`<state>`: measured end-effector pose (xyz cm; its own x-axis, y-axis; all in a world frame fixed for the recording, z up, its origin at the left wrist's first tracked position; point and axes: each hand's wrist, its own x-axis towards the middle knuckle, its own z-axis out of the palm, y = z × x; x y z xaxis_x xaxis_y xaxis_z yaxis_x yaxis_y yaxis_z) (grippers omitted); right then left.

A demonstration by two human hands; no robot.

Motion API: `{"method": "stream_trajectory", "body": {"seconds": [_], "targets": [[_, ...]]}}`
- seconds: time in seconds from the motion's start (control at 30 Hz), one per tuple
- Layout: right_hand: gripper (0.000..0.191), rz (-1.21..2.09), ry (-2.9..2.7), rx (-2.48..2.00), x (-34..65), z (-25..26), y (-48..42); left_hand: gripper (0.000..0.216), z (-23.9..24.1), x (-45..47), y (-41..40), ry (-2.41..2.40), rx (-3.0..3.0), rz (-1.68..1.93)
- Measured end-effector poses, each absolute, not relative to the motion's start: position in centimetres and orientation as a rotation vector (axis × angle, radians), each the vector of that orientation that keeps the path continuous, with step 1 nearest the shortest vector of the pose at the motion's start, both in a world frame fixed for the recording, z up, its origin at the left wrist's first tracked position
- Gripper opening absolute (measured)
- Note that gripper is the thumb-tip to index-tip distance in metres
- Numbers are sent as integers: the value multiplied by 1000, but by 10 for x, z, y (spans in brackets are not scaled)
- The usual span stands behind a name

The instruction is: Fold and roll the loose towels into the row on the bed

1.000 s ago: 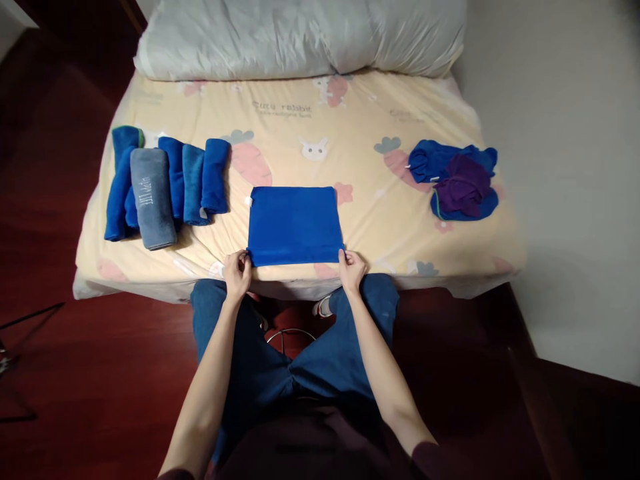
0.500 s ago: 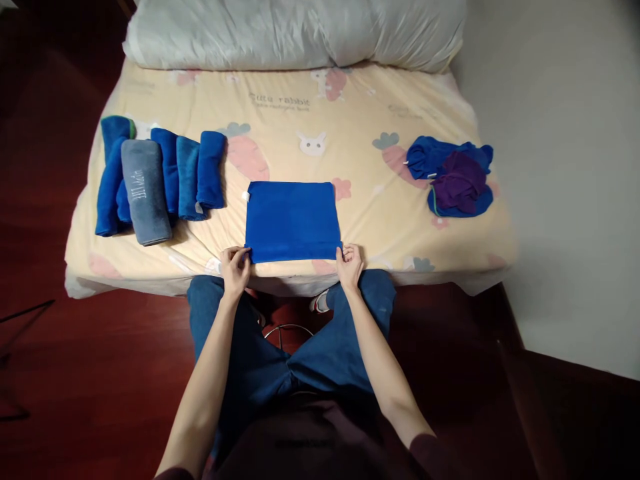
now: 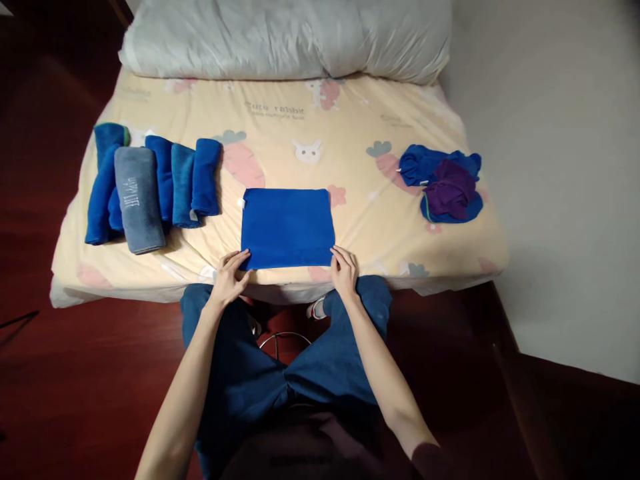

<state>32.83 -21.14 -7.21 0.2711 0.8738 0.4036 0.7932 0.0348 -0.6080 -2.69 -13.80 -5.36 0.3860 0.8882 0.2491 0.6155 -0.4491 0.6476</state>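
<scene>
A folded blue towel [image 3: 287, 227] lies flat near the front edge of the bed [image 3: 350, 133]. My left hand [image 3: 229, 277] rests at its near left corner with the fingers stretched out and touching the cloth. At the near right corner my right hand [image 3: 344, 270] lies with its fingers flat on the towel's edge. Neither hand grips anything.
Several rolled towels, blue ones and one grey [image 3: 137, 197], lie in a row at the bed's left. A heap of blue and purple cloths [image 3: 445, 187] sits at the right. A white pillow [image 3: 285, 37] lies at the head. My knees in jeans touch the bed's front.
Both hands have let go of the towel's near corners; the fingers, pinched before, now lie stretched out on the cloth. The view has shifted slightly.
</scene>
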Motion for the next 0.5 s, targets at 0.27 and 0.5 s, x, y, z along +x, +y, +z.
{"method": "stream_trajectory", "body": {"seconds": [0.27,0.5], "targets": [[56,374,-1689,-1586,335,-59,-217,49,-57,-28,-132,1286,2193,849],[48,438,-1368,-1646,330,-69,-206,39,-60,-23,-129,1339,2062,1007]]}}
